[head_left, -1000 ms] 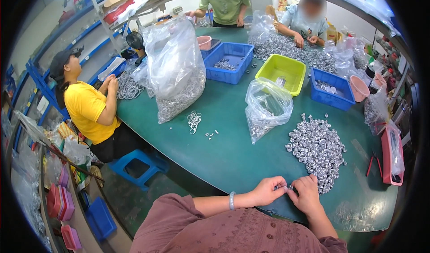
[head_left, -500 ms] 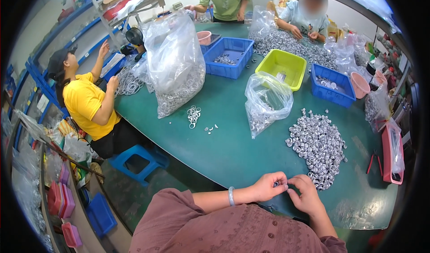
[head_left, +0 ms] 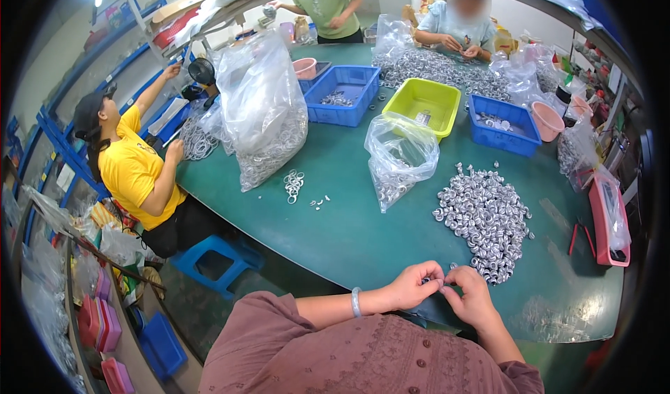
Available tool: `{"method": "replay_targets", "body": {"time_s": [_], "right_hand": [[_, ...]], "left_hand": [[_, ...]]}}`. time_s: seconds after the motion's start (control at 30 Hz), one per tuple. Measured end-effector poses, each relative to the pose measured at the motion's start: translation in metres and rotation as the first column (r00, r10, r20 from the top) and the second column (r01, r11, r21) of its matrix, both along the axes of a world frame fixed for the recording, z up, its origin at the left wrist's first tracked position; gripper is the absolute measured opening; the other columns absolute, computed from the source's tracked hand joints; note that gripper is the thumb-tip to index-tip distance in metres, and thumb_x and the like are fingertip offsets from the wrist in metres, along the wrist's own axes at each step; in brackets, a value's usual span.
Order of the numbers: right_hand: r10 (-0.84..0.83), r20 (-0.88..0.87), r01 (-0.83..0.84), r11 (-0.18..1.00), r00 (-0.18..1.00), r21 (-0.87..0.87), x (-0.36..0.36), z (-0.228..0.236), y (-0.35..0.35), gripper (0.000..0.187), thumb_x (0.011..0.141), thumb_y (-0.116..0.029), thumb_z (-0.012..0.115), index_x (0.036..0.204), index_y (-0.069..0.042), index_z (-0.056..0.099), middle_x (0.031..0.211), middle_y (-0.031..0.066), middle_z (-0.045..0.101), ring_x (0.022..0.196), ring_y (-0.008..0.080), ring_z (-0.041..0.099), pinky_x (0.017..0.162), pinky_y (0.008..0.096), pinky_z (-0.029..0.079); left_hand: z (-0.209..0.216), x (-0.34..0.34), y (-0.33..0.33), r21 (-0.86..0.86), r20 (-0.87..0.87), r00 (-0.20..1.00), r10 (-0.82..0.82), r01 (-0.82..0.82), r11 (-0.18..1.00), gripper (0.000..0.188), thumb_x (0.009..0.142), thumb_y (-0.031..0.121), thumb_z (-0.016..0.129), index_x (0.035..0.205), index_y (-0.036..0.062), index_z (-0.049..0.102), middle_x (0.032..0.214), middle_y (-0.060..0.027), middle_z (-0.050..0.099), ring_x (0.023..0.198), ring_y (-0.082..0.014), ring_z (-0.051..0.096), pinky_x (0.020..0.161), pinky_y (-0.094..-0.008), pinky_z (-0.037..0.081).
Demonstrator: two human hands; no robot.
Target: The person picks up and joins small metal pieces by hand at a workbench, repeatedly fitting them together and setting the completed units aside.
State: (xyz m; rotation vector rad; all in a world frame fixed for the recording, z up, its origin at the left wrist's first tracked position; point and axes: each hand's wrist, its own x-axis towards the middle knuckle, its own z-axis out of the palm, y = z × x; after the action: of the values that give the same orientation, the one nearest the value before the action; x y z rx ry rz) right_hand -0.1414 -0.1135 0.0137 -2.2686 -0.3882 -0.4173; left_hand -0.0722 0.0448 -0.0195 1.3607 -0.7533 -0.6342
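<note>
My left hand (head_left: 417, 285) is closed at the table's front edge, with a bracelet on its wrist. A tiny dark-grey bit shows between its fingers, too small to make out. My right hand (head_left: 470, 298) is pinched against it, fingertip to fingertip, and whatever lies in that pinch is hidden. Just beyond my right hand spreads a heap of small curled silver metal parts (head_left: 485, 219). A clear plastic bag (head_left: 401, 158), open at the top, holds more metal pieces. Farther left lies a small cluster of silver rings (head_left: 294, 185).
Blue bins (head_left: 343, 94), a lime-green basket (head_left: 423, 108) and a large filled bag (head_left: 262, 108) stand across the green table (head_left: 335, 226). Red-handled pliers (head_left: 581, 237) lie beside a pink tray (head_left: 608, 219) at right. Three people work around; a blue stool (head_left: 218, 265) stands left.
My hands stay together at the table edge, with slight finger movement. The person in yellow stretches an arm higher toward the shelves. The person in green has shifted left, holding something greyish. The view has tilted slightly.
</note>
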Motion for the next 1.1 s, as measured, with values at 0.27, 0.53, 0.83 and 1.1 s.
{"method": "replay_targets", "body": {"time_s": [0.27,0.53,0.83,1.1], "right_hand": [[-0.095,-0.1,0.105,0.989,0.99,0.099,-0.008,-0.002,0.001,0.017,0.067,-0.005,0.065,0.079,-0.003,0.054,0.075,0.0093,0.055,0.071,0.0275,0.055,0.062,0.0341,0.044],[-0.069,-0.022,0.072,0.986,0.997,0.153,-0.006,-0.004,-0.003,0.012,0.067,0.0,0.063,0.077,0.0,0.057,0.075,0.0091,0.056,0.066,0.021,0.055,0.058,0.0283,0.044],[-0.059,0.05,0.051,0.986,0.997,0.157,-0.005,-0.003,-0.006,0.014,0.067,-0.001,0.062,0.079,-0.003,0.056,0.076,0.0096,0.058,0.071,0.0272,0.056,0.063,0.0336,0.045],[-0.053,0.041,0.044,0.98,0.998,0.193,-0.004,0.0,-0.004,0.014,0.067,0.001,0.061,0.08,-0.003,0.057,0.075,0.0095,0.057,0.068,0.0251,0.056,0.061,0.0311,0.045]], "left_hand": [[0.004,-0.002,-0.006,0.04,-0.071,0.997,0.027,-0.024,0.999,0.012,0.082,0.006,0.048,0.094,0.003,0.047,0.08,0.0002,0.05,0.069,-0.005,0.045,0.062,-0.0199,0.04],[0.012,-0.001,-0.007,0.068,-0.262,0.965,-0.022,0.041,0.997,0.018,0.084,0.007,0.048,0.102,0.0041,0.045,0.082,0.0,0.05,0.064,-0.0043,0.046,0.055,-0.0174,0.039],[0.016,0.002,-0.004,0.213,-0.478,0.878,-0.026,0.144,0.966,0.012,0.085,0.018,0.049,0.089,0.0068,0.054,0.07,0.0017,0.053,0.057,-0.0048,0.046,0.049,-0.0168,0.036],[0.011,0.0,-0.002,0.037,-0.701,0.711,-0.062,0.124,0.992,0.014,0.087,0.021,0.05,0.086,0.0077,0.055,0.069,0.0012,0.052,0.056,-0.0052,0.044,0.046,-0.0168,0.033]]}}
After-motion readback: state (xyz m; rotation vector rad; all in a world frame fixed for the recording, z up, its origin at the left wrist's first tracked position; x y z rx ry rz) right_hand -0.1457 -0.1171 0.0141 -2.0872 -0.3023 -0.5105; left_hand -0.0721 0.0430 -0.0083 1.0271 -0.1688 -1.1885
